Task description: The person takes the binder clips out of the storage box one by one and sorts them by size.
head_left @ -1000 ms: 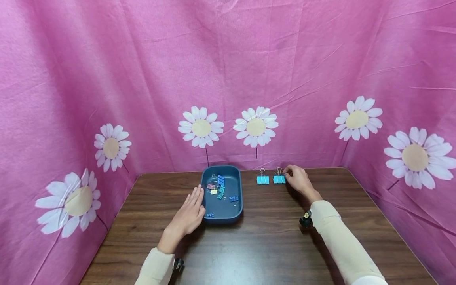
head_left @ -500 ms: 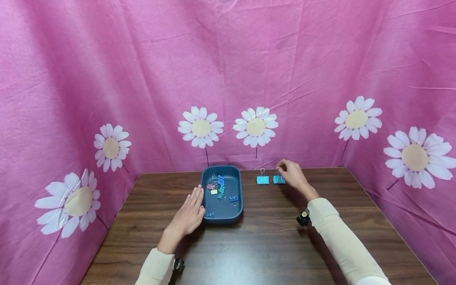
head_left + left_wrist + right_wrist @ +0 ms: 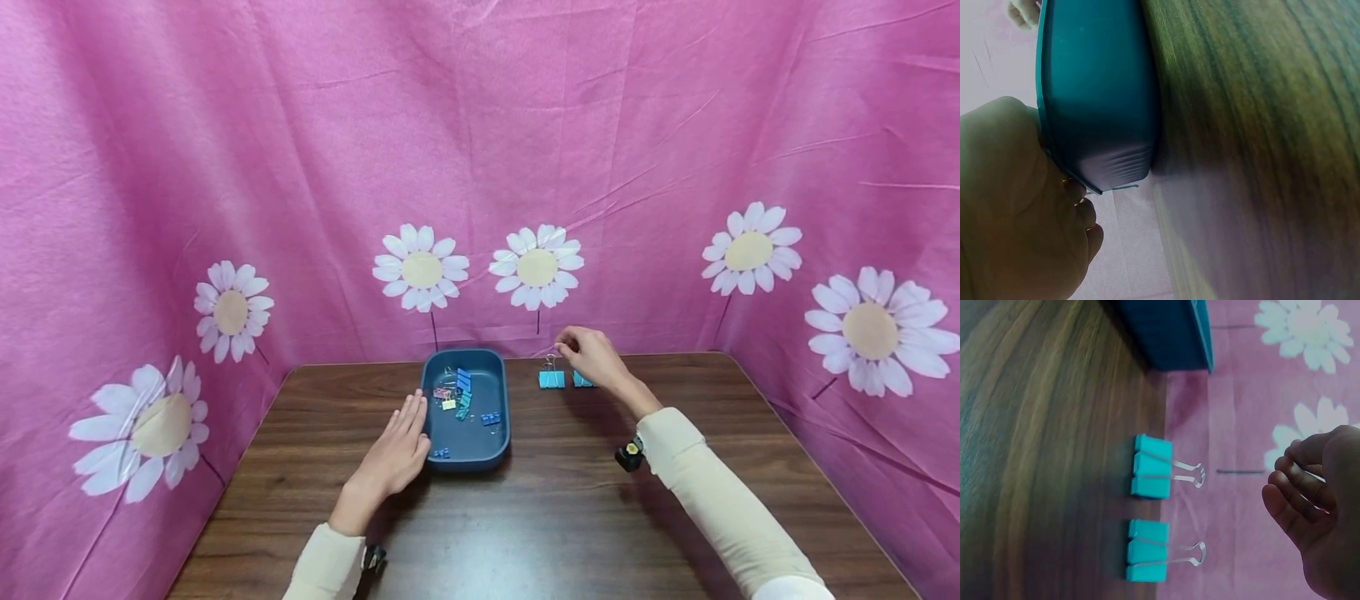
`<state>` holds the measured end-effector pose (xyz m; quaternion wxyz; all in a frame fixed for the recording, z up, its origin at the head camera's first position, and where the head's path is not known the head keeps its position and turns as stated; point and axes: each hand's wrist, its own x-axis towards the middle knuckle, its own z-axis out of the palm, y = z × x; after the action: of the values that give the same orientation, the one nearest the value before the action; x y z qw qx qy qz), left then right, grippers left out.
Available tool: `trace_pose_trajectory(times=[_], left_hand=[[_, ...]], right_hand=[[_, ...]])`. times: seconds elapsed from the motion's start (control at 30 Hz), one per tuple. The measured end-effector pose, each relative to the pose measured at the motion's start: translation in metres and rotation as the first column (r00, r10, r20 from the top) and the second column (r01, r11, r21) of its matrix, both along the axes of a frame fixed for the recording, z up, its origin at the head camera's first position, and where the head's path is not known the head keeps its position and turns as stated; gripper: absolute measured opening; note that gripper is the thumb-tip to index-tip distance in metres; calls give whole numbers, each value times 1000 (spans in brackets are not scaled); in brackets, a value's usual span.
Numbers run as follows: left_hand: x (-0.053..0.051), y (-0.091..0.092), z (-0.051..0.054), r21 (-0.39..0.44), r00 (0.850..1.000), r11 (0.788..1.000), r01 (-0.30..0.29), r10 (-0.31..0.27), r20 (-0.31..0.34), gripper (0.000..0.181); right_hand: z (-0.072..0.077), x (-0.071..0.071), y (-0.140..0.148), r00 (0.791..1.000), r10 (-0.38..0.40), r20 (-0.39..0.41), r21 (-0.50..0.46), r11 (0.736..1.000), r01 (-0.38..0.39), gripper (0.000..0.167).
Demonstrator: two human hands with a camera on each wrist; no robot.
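Note:
Straight fingers of the left hand (image 3: 393, 450) rest against the left wall of a dark blue tray (image 3: 471, 463); in the left wrist view that hand (image 3: 1019, 206) touches the tray's rim. Two turquoise binder clips stand on the table, handles up: the left clip (image 3: 551, 380) and the right clip (image 3: 582, 379), partly hidden by the right hand (image 3: 596, 360). In the right wrist view, the right hand (image 3: 1329, 500) hovers above the clips' handles, fingers loosely curled, nothing visible in them. The left clip (image 3: 1152, 472) and right clip (image 3: 1147, 553) stand apart.
Inside the tray lie several smaller clips: a blue clip (image 3: 464, 381), a green clip (image 3: 465, 403), a yellow clip (image 3: 448, 405) and others. The brown wooden table (image 3: 480, 533) backs onto a pink flowered curtain (image 3: 480, 167).
From beside the right turquoise clip, the right hand has risen and moved left, over toward the left clip's handles. The left hand stays against the tray.

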<state>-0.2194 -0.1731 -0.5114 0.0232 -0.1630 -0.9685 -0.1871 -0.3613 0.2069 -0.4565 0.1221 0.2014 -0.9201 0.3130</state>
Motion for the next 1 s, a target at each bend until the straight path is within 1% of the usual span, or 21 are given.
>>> trace_pose_trajectory(times=[0.17,0.27,0.33,0.47,0.5,0.53,0.57,0.63,0.73,0.77,0.87,1.0], left_hand=[[1,-1,0,6,1000,1000,9,-9,-13,63],[1,-1,-1,33,999,999,19,-18,-28,64],[0,-1,-2,56,999,998,25,-23,-40,64],[-1,-2,-6,60,998,998,27,-24,-54,65],[-1,-2,-6,48,998,999,24,-22,-53,65],[-1,-2,-6,58,998,998,26,-23,-52,65],[-1,-2,-6,44,999,999,22,-20,-50,65],[-1,-2,-5,47,999,999,21,-19,-41,65],[0,-1,-3,48,1000,999,16,-15,-19,64],[1,-1,-2,33,1000,999,12,-11,-11,64],[1,-1,0,20,1000,1000,6,-6,5,64],[1,0,1,12,1000,1000,4,-4,5,63]], right_hand=[[11,3,-14,998,66,-16,50,997,-65,12],[17,4,-22,994,107,-20,88,991,-105,11],[20,5,-28,991,130,-18,108,986,-128,10],[26,6,-41,985,172,-7,136,976,-169,9],[27,7,-45,983,181,-3,142,974,-179,9],[28,6,-48,982,191,0,151,970,-189,9],[30,7,-51,980,200,6,159,967,-198,10],[32,7,-58,976,215,24,176,961,-215,11],[34,6,-67,970,237,56,195,950,-244,13],[35,6,-70,968,243,67,198,947,-252,14],[35,3,-78,962,261,82,211,939,-273,15],[35,-2,-90,958,273,85,227,931,-286,13]])
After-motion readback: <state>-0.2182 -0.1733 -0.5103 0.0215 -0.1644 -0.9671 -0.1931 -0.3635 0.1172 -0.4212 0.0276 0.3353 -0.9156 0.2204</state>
